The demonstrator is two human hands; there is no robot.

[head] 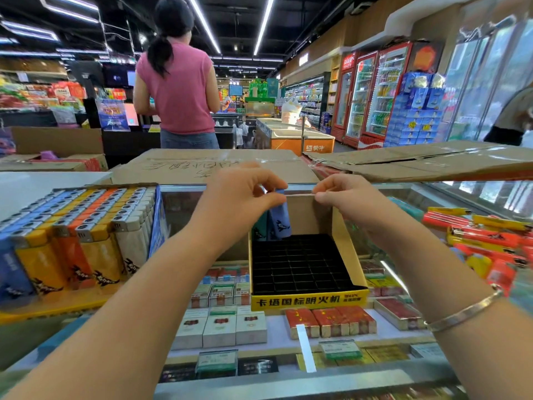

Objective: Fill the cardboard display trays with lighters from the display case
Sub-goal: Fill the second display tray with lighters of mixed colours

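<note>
**Tray loading: both hands at the rear wall of the open tray**

Left hand [245, 192]: grip closed in a pinch, thumb and fingertips holding a blue lighter [281, 222] by its top. The lighter hangs upright over the rear left corner of the cardboard display tray [308, 301]. A second, darker lighter [259, 228] stands just beside it on the left; whether the left hand also holds that one cannot be determined, since the fingers hide its top.

Right hand [346, 194]: grip closed in a narrow pinch on the upper edge of the tray's rear wall. A bracelet [467, 308] sits on the right wrist.

The tray rests on the glass tabletop [288, 382], near its centre. It has a yellow front panel with printed characters and a black grid insert [300, 267]; the visible cells hold nothing apart from the rear left corner.

At the left edge of the tabletop stands a full tray of lighters [80, 238], packed in rows of blue, yellow, orange and cream, all upright. At the right edge lies a loose pile of lighters [490, 238], red and yellow, lying flat and overlapping.

Under the glass, cigarette packs [222, 327] are arranged in rows with price tags in front. Beyond the rear edge of the tabletop lie cardboard boxes [207, 166]. A person in a pink top [178, 90] stands behind them, facing away.
</note>
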